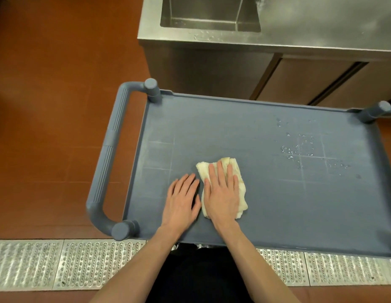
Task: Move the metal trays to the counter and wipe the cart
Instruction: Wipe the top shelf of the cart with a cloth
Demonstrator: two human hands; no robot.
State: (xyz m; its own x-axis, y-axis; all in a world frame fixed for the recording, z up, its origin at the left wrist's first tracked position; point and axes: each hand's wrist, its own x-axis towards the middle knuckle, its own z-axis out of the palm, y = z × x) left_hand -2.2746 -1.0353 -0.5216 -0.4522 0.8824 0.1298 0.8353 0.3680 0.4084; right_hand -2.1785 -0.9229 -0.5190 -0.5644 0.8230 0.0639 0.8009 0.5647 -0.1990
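Cart top [266, 193], blue-grey plastic with a raised rim, lies right under me, its ribbed handle [107, 158] at the left. My right hand [223, 193] presses flat, fingers straight, on a folded cream cloth [240, 182] near the tray's middle; my left hand [182, 200] rests flat on the bare surface just beside it, holding nothing. Water droplets [299, 147] and pale scratch lines mark the right half. Beyond stands a steel counter [321, 22] with a sink basin [209, 14], both cut off at the top edge. Red-brown floor [48, 106] lies left; a perforated metal grating [59, 263] runs along the near side
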